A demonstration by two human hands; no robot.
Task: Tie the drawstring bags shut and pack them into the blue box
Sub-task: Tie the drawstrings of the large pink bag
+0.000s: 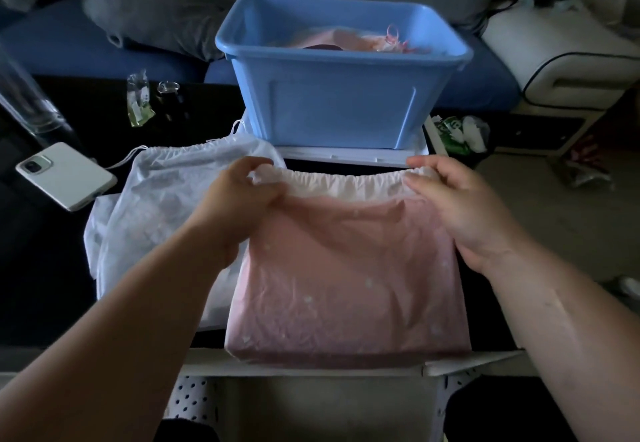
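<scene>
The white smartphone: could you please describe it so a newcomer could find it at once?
Start at the big blue plastic box at the far middle. Nearer and left lies a crumpled white drawstring bag; the white smartphone lies flat beside its left edge. Unlike the soft bags, it is a hard slab with a camera bump.

No legible text; print on green packet beside blue box too blurred.
</scene>
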